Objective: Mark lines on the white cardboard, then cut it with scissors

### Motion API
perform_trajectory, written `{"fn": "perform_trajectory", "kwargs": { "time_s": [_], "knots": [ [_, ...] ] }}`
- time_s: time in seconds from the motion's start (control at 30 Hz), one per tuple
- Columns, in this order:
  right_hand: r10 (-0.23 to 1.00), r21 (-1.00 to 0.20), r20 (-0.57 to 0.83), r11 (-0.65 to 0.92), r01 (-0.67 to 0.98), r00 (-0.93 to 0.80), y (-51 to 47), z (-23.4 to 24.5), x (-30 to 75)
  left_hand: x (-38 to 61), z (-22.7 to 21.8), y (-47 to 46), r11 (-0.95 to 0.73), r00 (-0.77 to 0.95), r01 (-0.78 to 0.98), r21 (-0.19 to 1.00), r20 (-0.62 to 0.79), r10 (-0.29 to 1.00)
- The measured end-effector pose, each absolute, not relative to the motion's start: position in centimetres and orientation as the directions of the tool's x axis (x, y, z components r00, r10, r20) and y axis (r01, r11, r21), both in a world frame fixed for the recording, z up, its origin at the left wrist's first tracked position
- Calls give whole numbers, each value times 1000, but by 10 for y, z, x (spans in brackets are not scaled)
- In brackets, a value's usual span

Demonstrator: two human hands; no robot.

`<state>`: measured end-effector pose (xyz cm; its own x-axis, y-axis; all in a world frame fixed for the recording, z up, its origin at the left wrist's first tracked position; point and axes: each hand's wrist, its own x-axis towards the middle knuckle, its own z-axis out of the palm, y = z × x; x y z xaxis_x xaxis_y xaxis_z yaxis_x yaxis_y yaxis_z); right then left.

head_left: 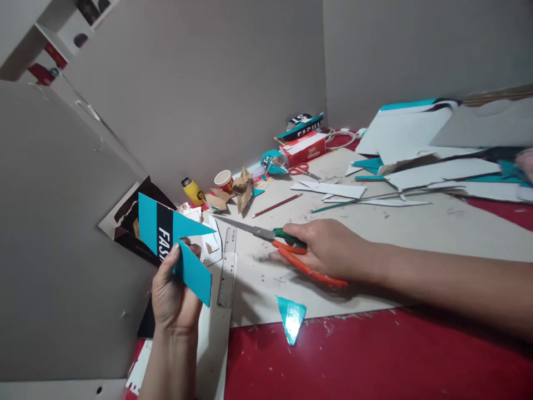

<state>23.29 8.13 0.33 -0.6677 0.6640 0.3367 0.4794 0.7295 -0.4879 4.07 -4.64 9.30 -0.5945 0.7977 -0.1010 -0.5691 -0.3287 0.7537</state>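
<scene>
My left hand (177,291) grips a teal cardboard piece (194,272) with a black band and white lettering. A V-shaped notch opens on its right side. In my right hand (328,250) is a pair of scissors (262,233) with orange and green handles. Their blades point left, toward the cardboard, with the tip close to its pointed upper arm; whether they touch I cannot tell. Below the scissors lies a small teal triangle (292,319), across the edge of the pale board. A clear ruler (227,272) rests between my hands.
A pale board (375,278) covers part of the red table (375,355). Cardboard offcuts (441,175) pile up at right. Toward the wall stand a yellow bottle (192,191), a paper cup (224,180) and a red box (303,149). A pencil (277,205) and red-handled scissors (300,168) lie near them.
</scene>
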Motion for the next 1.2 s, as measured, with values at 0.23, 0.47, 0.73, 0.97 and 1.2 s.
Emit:
{"fn": "perform_trajectory", "kwargs": {
  "time_s": [0.23,0.47,0.73,0.97,1.2],
  "knots": [
    [757,-987,131,163,-8,-640,74,20,232,47,74,-43,-339,-638,-454,824,-35,769],
    [716,-908,105,-214,-360,-690,61,20,225,65,51,-38,-83,-449,-541,837,-204,870],
    [553,-836,166,-360,-414,-816,48,19,216,78,29,-39,105,-134,-580,808,-223,966],
    [565,-875,85,-351,-332,-821,47,23,221,79,26,-39,139,-37,-573,807,-196,980],
    [565,-903,47,-329,-277,-824,46,20,223,79,21,-40,162,41,-596,787,-172,984]
  ]
}}
